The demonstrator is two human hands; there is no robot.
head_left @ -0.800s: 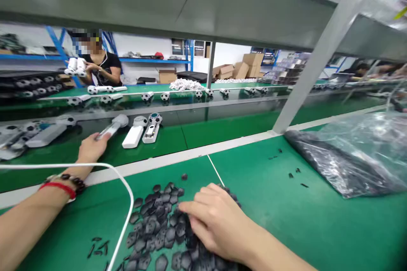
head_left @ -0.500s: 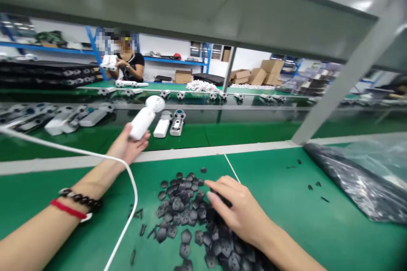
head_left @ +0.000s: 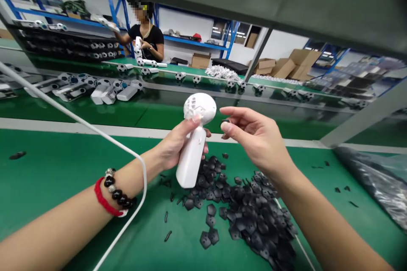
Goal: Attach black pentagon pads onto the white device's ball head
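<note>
Two of my right fingers (head_left: 226,126), thumb and forefinger, are pinching something small and dark just beside the round head of the white handheld fan body (head_left: 193,142); it is too small to name with certainty, but it looks like one of the black pentagon pieces (head_left: 251,216) from the heap below. My right hand (head_left: 254,139) is hovering close to the ball-shaped head without touching it, the other fingers fanned loosely. My left hand (head_left: 174,148) is wrapping the fan's handle, thumb pressing high near the neck, so the body is standing nearly upright above the desk (head_left: 57,169), head up and tilted slightly away. To do this well, I am judging that the left grip should be steadying the head rather than the lower handle, and turning it so that an open recess is facing the right fingertips; the piece should be coming in flat, its edges lined up with the recess, then pressed until flush. Pinching by the edges is keeping the face clear for that press. The risk, as I see it, is the piece slipping from so light a pinch and dropping back into the heap. A white cable (head_left: 79,120) is running across my left forearm, near the red and beaded bracelets (head_left: 114,192). Farther off, more white fan bodies (head_left: 104,91) are lying on the conveyor, and another person (head_left: 146,38) is working beyond it.
</note>
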